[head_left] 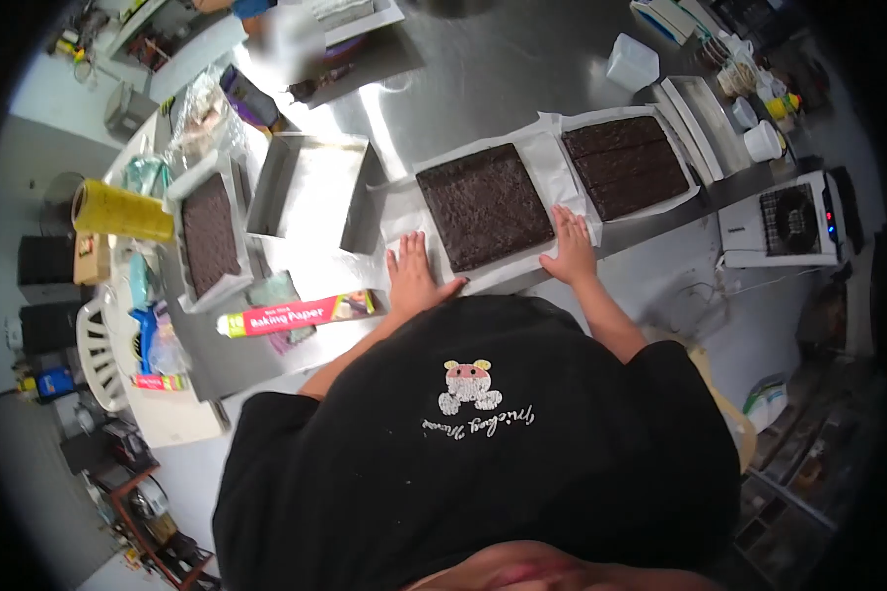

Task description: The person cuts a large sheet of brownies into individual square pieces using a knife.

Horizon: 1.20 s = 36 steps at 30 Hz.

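Well left of your left hand (419, 276) lies a narrow brown slab (210, 236); nearer to that hand are a metal pan (312, 187) and a red baking-paper box (298, 314). The hand is open, palm down, at the white paper's (401, 209) edge. Between your hands sits the central dark slab (485, 207). Your right hand (572, 248), also open, is just beside it; beyond its fingertips lies a scored slab (626, 167).
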{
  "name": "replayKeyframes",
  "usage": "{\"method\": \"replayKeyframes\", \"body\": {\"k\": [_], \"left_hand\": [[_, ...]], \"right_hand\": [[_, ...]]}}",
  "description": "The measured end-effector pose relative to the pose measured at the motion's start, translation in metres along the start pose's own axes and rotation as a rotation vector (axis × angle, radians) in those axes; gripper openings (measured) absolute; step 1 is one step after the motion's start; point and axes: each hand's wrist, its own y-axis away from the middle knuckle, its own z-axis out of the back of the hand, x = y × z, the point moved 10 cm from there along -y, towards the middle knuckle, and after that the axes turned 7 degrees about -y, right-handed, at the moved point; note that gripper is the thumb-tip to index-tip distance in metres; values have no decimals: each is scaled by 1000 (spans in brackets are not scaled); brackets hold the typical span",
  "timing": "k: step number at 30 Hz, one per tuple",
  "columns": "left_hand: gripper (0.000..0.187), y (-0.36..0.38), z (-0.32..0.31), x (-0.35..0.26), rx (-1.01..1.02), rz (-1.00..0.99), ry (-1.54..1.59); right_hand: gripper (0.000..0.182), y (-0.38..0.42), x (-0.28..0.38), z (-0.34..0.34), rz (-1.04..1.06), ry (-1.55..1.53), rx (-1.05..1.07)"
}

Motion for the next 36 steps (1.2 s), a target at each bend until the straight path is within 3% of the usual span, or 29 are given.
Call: {"method": "replayKeyframes", "body": {"k": [13, 16, 22, 24, 28, 31, 34, 36], "left_hand": [[108, 4, 3, 0, 22, 29, 50], [108, 3, 2, 1, 66, 44, 70], [112, 4, 6, -1, -51, 11, 22], [107, 3, 7, -2, 15, 21, 74], [113, 6, -6, 5, -39, 33, 122], [119, -3, -23, 11, 69, 72, 69], [120, -2, -28, 17, 104, 88, 65], [117, 6, -27, 14, 45, 30, 41]], "right_hand": [[106, 6, -20, -23, -99, 83, 177], [102, 5, -14, -14, -48, 63, 96], [93, 5, -7, -7, 13, 51, 11], [90, 5, -8, -6, -14, 19, 23], [94, 7, -1, 1, 11, -45, 0], [96, 15, -14, 0, -31, -67, -25], [98, 8, -4, -8, 53, -64, 6], [98, 9, -12, -13, 2, -50, 42]]}}
